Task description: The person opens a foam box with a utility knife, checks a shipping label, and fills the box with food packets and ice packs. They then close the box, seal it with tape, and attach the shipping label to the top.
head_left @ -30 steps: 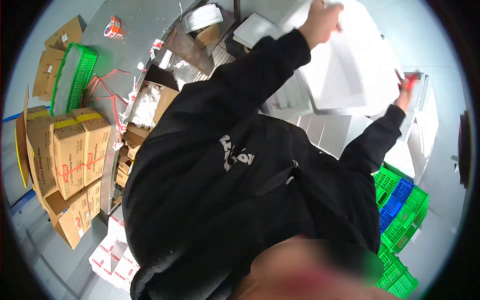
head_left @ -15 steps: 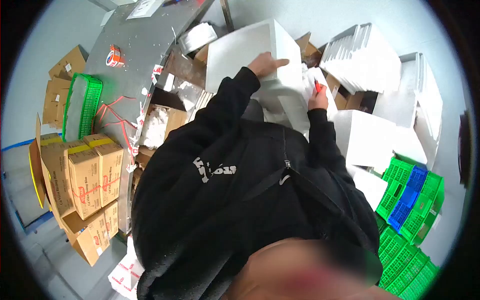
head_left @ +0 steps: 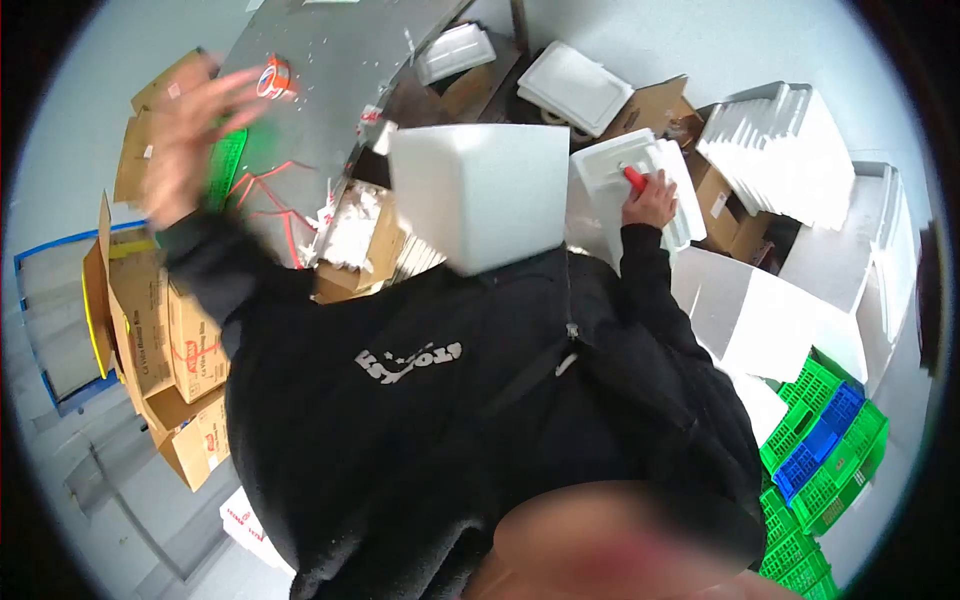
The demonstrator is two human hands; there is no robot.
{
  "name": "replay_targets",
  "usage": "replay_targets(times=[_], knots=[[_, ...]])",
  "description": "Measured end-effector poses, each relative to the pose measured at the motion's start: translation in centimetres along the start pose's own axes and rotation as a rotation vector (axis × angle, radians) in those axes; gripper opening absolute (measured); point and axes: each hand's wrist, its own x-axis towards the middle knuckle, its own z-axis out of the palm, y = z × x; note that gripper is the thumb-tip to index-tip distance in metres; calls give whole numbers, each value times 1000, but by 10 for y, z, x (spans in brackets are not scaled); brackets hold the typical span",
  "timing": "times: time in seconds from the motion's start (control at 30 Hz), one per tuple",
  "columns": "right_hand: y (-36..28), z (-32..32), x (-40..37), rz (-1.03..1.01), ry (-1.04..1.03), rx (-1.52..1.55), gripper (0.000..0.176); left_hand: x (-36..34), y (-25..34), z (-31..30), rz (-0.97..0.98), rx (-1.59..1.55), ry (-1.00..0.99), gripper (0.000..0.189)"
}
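My left hand (head_left: 185,140), blurred by motion, is raised at the left with its fingers spread. Its fingertips overlap the edge of an orange tape roll (head_left: 275,77) on the grey table in this view. In my right hand (head_left: 652,203) is a small red-handled tool (head_left: 634,179); its pale tip is too small to make out. That hand lies over white foam lids (head_left: 596,172) at the right. A white foam box (head_left: 515,190) stands in front of my chest, between my arms, with neither hand on it.
The grey table (head_left: 335,75) carries red strapping (head_left: 265,180) and a green basket (head_left: 228,165). Cartons (head_left: 140,310) are stacked at the left. At the right stand stacked foam lids (head_left: 775,150), more foam boxes (head_left: 760,310) and green and blue crates (head_left: 820,440).
My left hand has left the foam box and swung left towards the tape roll. The box now sits turned, closer to my chest. My right hand still holds the red-handled tool, now above the lids.
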Motion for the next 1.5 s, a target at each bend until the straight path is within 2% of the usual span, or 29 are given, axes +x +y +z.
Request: replay_targets(times=[0.03,0.07,0.17,0.2,0.27,0.33,0.37,0.43,0.53,0.57,0.6,0.67,0.73,0.83,0.87,0.93,0.97,1.0,1.03,1.07,1.13,1.2,1.23,1.27,1.3,1.33,1.4,1.47,1.5], knots=[[3,6,-1,-6,-8,-5,33,0,-48,32,-78,56,-27,37],[-3,17,5,-9,1,-4,33,-3,-131,91,-165,92,-147,45],[-28,20,9,36,-68,4,36,-39,-416,325,-530,220,-579,71],[-36,29,18,65,-112,4,37,-38,-390,331,-703,183,-623,95],[-48,30,16,74,-129,-21,38,-74,-433,356,-661,470,-608,107],[-54,33,39,60,-143,-55,39,-120,-523,382,-395,96,-588,108],[-55,32,39,56,-153,-46,39,-120,-494,361,-892,-127,-685,106],[-51,37,34,38,-159,-16,38,-143,-543,367,-875,136,-470,98],[-38,38,37,-44,-180,-21,37,-107,-552,338,-876,369,-279,96],[-41,40,38,62,-158,66,39,-96,-569,331,-857,530,-165,96],[-46,37,40,168,-144,149,41,-88,-600,329,-921,489,-242,97],[-22,39,33,264,-208,176,41,-93,-676,341,-868,594,-385,98],[-45,26,38,191,-157,27,40,-92,-745,367,-807,628,-376,101],[-39,23,38,171,-127,208,41,-64,-827,394,-509,741,-434,108],[-45,15,38,161,-156,124,39,-59,-858,405,-417,748,-431,111],[-51,6,36,77,-176,15,35,-56,-907,422,-496,626,-622,101],[-44,2,34,47,-183,2,34,-55,-925,430,-569,598,-978,88],[-37,-3,36,19,-189,-10,34,-60,-931,434,-620,633,-1111,74],[-79,16,50,-28,-248,51,35,-70,-926,435,-576,646,-1128,70],[-70,11,52,-27,-244,44,35,-76,-913,436,-527,664,-1137,67],[-49,-15,51,114,-313,123,29,-98,-881,438,-498,641,-1065,57],[-52,-6,46,279,-202,303,16,-108,-814,414,-479,766,-1053,48],[-54,-7,42,244,-227,175,24,-111,-773,393,-508,737,-1031,44],[-75,-8,52,358,-322,266,32,-90,-694,353,-626,729,-1026,53],[-58,-8,50,489,-379,546,37,-71,-616,307,-601,660,-1033,54],[-71,-8,59,466,-382,532,34,-71,-554,279,-659,691,-837,60],[-74,-14,70,353,-426,424,36,-55,-432,213,-617,660,-698,55],[-83,-16,79,460,-369,456,38,-59,-341,163,-446,626,-489,41],[-74,-15,78,521,-325,547,37,-57,-306,138,-439,646,-465,41]])
